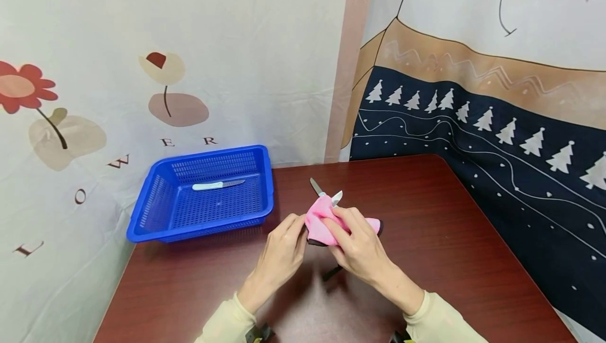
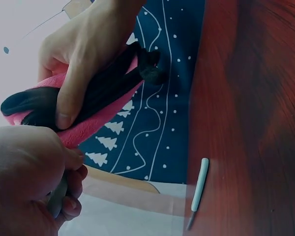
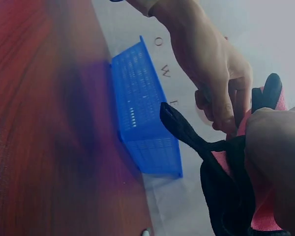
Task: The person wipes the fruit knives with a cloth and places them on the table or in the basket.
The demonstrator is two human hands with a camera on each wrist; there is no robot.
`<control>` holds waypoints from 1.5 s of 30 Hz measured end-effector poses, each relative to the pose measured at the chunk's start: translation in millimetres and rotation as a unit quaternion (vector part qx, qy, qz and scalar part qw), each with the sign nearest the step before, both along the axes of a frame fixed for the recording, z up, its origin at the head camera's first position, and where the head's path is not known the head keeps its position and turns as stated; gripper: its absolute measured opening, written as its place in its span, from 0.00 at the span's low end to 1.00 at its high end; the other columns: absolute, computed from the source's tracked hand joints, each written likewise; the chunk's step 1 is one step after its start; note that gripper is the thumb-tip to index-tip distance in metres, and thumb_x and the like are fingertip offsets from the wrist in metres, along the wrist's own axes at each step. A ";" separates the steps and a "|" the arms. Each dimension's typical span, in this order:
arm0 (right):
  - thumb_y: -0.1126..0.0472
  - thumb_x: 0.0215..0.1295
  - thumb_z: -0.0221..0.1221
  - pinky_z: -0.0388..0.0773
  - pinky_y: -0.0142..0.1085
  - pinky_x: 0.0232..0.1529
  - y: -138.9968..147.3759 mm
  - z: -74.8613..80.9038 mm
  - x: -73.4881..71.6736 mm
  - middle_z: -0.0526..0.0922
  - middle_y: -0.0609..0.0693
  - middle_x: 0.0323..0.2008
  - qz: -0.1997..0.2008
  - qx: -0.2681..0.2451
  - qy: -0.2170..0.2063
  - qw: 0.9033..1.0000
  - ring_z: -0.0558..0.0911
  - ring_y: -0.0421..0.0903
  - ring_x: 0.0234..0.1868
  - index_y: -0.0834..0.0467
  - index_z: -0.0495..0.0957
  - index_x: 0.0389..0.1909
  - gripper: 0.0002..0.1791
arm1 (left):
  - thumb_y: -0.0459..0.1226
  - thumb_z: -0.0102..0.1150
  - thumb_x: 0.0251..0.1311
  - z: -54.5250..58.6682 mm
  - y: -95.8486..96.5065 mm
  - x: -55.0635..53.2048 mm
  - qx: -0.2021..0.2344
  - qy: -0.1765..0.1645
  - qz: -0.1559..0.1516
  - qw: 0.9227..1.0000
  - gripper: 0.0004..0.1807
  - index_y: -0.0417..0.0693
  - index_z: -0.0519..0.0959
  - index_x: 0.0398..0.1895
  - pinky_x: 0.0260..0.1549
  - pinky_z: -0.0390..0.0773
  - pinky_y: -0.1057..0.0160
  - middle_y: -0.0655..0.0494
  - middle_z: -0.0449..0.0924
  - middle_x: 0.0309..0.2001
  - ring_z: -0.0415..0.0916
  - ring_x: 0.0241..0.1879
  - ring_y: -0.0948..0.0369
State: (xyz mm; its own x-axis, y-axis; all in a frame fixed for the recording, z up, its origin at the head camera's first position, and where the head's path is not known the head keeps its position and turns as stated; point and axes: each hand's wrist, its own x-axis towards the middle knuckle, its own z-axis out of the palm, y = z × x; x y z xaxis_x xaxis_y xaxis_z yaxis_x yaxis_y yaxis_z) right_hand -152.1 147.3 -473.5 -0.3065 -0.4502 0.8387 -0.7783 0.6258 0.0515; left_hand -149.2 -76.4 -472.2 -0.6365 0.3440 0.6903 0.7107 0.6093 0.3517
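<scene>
My right hand (image 1: 362, 248) grips a pink cloth (image 1: 322, 219) with black edging, thumb and fingers pressing its folds. Beside it my left hand (image 1: 281, 245) curls round a pale handle (image 2: 57, 196), visible in the left wrist view. A short, shiny blade tip (image 1: 337, 198) pokes out of the cloth's far side, so the held item looks like a knife; its middle is hidden in the folds. Behind the cloth another knife (image 1: 316, 186) lies on the table, its white handle (image 2: 200, 184) showing in the left wrist view. Both hands are above the table.
A blue plastic basket (image 1: 199, 231) stands at the table's back left, with a white-handled knife (image 1: 218, 185) lying inside. The dark red wooden table (image 1: 426, 206) meets printed curtains (image 1: 265, 69) at the back and right side.
</scene>
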 end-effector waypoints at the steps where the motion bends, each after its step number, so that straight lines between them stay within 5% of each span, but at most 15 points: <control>1: 0.61 0.80 0.52 0.85 0.43 0.49 0.4 0.0 -0.1 0.86 0.63 0.56 -0.003 0.000 -0.003 1.000 0.83 0.56 0.49 0.64 0.87 0.56 0.18 | 0.21 0.71 0.65 -0.2 0.0 0.2 0.001 -0.001 -0.001 1.000 0.16 0.38 0.86 0.55 0.35 0.85 0.62 0.52 0.84 0.38 0.82 0.33 0.61; 9: 0.59 0.81 0.56 0.85 0.45 0.48 8.7 3.2 -4.7 0.85 0.64 0.55 -0.025 -0.005 -0.030 0.999 0.83 0.57 0.49 0.63 0.87 0.56 0.16 | 0.26 0.71 0.70 -0.8 1.4 0.5 0.016 -0.004 -0.011 1.000 0.12 0.36 0.85 0.55 0.36 0.85 0.63 0.52 0.83 0.39 0.81 0.33 0.62; 19: 0.67 0.60 0.73 0.85 0.47 0.47 23.3 7.1 -13.5 0.84 0.66 0.56 -0.055 -0.024 -0.054 0.997 0.82 0.60 0.50 0.64 0.87 0.57 0.22 | 0.26 0.71 0.71 -1.3 1.0 0.3 0.018 0.001 -0.017 1.000 0.11 0.38 0.85 0.54 0.33 0.80 0.66 0.53 0.80 0.36 0.76 0.32 0.63; 36: 0.70 0.61 0.73 0.84 0.54 0.46 53.0 14.2 -23.8 0.83 0.68 0.54 -0.129 -0.087 -0.077 0.985 0.80 0.65 0.51 0.65 0.87 0.58 0.22 | 0.27 0.73 0.69 -3.0 -0.3 -0.4 0.028 -0.006 -0.027 0.999 0.14 0.38 0.87 0.56 0.34 0.81 0.66 0.53 0.83 0.37 0.78 0.32 0.63; 45: 0.70 0.59 0.73 0.83 0.52 0.47 41.6 14.7 -18.2 0.83 0.69 0.52 -0.086 -0.105 -0.036 0.990 0.81 0.64 0.50 0.65 0.88 0.57 0.23 | 0.27 0.73 0.70 -0.7 -0.9 -1.2 0.037 -0.021 -0.020 0.999 0.13 0.38 0.87 0.55 0.32 0.80 0.67 0.54 0.82 0.36 0.77 0.30 0.64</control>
State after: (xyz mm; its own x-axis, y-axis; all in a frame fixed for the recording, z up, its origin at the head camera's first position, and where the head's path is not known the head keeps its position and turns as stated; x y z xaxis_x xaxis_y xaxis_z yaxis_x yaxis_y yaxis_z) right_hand -170.3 188.8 -458.8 -0.4260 -0.2040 0.8814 -0.6560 0.7405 -0.1457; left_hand -150.4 -77.2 -472.9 -0.6522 0.3196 0.6874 0.7179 0.5516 0.4247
